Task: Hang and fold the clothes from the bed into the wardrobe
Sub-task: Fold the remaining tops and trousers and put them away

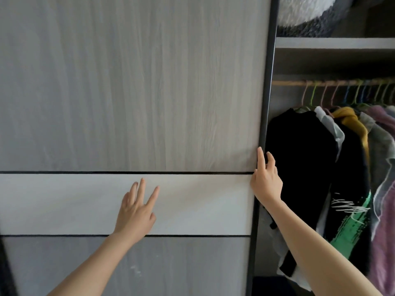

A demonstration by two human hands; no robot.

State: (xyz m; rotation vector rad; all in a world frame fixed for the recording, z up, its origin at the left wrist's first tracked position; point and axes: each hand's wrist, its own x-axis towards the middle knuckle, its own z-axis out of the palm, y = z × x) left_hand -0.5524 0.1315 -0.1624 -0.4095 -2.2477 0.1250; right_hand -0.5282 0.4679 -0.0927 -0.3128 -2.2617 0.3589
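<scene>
Left hand spread on door; right hand (fingers straight) touches its edge.

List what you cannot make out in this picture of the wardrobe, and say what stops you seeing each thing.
Head view, the only one:
1. Whatever lies behind the sliding door: hidden by it.
2. The fluffy thing on the top shelf: cut off by the top edge.
3. The rail and hanging clothes: cut off by the right edge.
4. The hangers: too blurred to count.
5. The bed: out of view.
</scene>
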